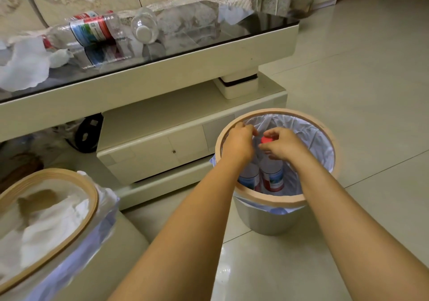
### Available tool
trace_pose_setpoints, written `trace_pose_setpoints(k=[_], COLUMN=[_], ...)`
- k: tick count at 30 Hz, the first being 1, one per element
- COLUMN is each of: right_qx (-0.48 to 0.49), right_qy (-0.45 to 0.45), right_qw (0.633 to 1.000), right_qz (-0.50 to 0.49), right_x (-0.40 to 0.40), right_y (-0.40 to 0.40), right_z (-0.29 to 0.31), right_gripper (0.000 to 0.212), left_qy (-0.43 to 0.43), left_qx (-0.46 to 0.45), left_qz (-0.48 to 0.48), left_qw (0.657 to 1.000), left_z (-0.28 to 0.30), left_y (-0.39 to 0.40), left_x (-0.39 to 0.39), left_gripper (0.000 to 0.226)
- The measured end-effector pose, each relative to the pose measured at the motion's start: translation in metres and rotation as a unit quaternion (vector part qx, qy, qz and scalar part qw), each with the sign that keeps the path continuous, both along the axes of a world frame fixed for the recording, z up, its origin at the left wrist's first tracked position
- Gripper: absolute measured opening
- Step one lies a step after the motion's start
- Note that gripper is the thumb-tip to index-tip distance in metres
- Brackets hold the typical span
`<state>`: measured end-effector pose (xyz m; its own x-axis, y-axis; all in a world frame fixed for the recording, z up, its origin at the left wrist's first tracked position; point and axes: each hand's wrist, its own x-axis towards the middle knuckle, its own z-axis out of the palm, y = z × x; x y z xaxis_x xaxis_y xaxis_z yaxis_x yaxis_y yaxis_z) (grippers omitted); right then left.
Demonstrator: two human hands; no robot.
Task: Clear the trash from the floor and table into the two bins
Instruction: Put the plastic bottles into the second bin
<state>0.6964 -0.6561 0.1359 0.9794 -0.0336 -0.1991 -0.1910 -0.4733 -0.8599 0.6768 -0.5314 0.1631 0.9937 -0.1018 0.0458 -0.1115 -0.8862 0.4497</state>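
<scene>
Pale glossy floor tiles (371,92) run under everything I see. Nearest me, well to the left of my hands, sits the round tan-rimmed bin (91,198) with a plastic liner, holding crumpled white paper (46,231). Both my hands are over the second tan-rimmed grey bin (274,219), lined with a white bag. My right hand (282,146) pinches the neck of a clear plastic bottle with a red cap (271,168), standing upright inside the bin. My left hand (239,143) is curled just beside it at the rim; what it grips I cannot tell. Another labelled bottle (249,179) stands below it. Beyond my hands, on the dark glass-topped cream coffee table (185,68), lie a red-and-blue-labelled clear bottle (90,30), a bare clear bottle (144,25) and crumpled white tissue (25,64).
</scene>
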Motion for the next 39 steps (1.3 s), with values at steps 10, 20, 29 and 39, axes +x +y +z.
trace_pose_setpoints(k=[10, 20, 29, 39], right_qx=[-0.053, -0.088, -0.127, -0.181], right_qy=[-0.173, -0.366, -0.471, -0.442], right_qw=[0.983, 0.919, 0.854, 0.863], right_qz=[-0.006, 0.112, 0.178, 0.164], right_x=[-0.020, -0.059, -0.088, -0.035], right_y=[0.023, 0.141, 0.245, 0.359], right_z=[0.039, 0.115, 0.126, 0.168], right_gripper=[0.022, 0.026, 0.027, 0.049], left_qy=[-0.109, -0.245, -0.350, -0.217], left_qx=[-0.036, 0.068, 0.101, -0.032], left_qz=[0.014, 0.057, 0.176, 0.265], left_qw=[0.993, 0.965, 0.915, 0.939], left_z=[0.024, 0.094, 0.136, 0.154], left_y=[0.029, 0.167, 0.321, 0.427], left_x=[-0.022, -0.071, -0.120, -0.079], left_gripper=[0.034, 0.031, 0.032, 0.076])
